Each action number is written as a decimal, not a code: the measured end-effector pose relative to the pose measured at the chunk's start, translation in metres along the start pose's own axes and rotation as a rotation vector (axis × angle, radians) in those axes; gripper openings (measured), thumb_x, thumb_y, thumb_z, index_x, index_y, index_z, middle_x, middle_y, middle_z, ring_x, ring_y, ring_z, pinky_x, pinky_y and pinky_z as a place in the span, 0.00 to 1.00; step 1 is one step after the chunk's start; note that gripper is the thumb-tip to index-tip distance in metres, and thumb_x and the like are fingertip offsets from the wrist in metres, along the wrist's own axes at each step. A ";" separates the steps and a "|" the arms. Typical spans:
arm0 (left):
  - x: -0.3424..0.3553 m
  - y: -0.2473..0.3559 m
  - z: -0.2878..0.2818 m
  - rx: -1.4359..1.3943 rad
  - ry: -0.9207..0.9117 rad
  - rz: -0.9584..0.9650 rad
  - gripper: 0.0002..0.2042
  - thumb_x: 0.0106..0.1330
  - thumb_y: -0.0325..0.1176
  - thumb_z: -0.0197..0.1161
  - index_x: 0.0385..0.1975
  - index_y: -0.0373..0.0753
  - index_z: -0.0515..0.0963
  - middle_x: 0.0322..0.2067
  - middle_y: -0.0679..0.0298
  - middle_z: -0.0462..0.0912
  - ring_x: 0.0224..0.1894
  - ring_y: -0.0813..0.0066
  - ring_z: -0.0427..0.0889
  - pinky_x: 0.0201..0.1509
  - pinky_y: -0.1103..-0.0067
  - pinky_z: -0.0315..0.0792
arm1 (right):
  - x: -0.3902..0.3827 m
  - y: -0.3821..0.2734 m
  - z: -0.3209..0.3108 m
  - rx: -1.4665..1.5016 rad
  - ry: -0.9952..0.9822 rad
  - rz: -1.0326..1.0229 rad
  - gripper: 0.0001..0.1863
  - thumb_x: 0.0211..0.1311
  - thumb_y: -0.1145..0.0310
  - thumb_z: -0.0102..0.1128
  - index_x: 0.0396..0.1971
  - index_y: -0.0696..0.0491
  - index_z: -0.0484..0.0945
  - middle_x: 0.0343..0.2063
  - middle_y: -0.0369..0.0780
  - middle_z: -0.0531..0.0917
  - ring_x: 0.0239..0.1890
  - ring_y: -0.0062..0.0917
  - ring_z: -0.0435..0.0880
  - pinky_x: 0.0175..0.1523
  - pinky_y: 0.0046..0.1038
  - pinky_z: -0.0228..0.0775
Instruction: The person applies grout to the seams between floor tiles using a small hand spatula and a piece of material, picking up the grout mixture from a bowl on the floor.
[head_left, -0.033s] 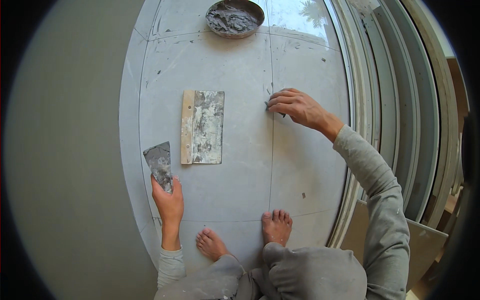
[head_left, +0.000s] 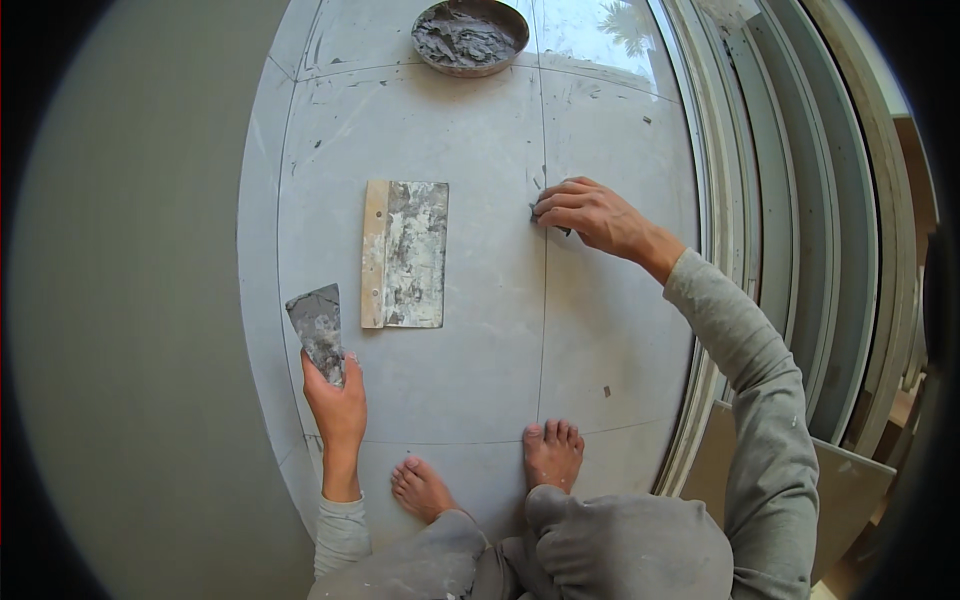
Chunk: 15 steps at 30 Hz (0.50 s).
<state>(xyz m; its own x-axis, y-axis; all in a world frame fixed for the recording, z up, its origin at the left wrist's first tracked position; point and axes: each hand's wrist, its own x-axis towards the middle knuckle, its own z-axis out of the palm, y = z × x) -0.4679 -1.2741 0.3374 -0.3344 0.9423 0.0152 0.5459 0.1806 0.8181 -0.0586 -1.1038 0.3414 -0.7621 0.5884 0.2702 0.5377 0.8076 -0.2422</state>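
My left hand (head_left: 337, 408) is closed round a putty knife (head_left: 321, 330), whose wide blade points away from me and is smeared with grey paste. Off to the right, my right hand (head_left: 597, 216) is low over a tile joint (head_left: 545, 300), fingers bent and pressed together. A bit of something dark shows under and beside those fingertips; most of it is hidden, so its kind is unclear. Between my hands a wide taping knife (head_left: 414, 255) lies flat on the tiles, its pale wooden handle strip to the left and its blade crusted with white and grey.
At the far side stands a round pan (head_left: 470, 68) of grey paste. Small dark crumbs (head_left: 607, 391) are scattered over the light tiles. A plain grey wall (head_left: 140, 300) rises at left; sliding-door tracks (head_left: 790, 200) run along the right. My bare feet (head_left: 553, 455) are at the near side.
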 end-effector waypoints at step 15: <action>0.021 -0.017 -0.006 -0.003 -0.018 -0.041 0.20 0.70 0.27 0.62 0.59 0.28 0.70 0.43 0.55 0.82 0.42 0.69 0.81 0.52 0.72 0.75 | 0.057 0.045 -0.006 0.124 -0.200 0.324 0.17 0.58 0.88 0.55 0.45 0.58 0.84 0.44 0.45 0.87 0.49 0.41 0.85 0.62 0.38 0.74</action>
<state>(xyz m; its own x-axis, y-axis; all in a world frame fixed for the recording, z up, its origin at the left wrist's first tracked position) -0.4892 -1.2596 0.3273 -0.3427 0.9390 -0.0280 0.5296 0.2178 0.8198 -0.0761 -1.0334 0.3514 -0.6219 0.7828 -0.0220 0.7234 0.5635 -0.3990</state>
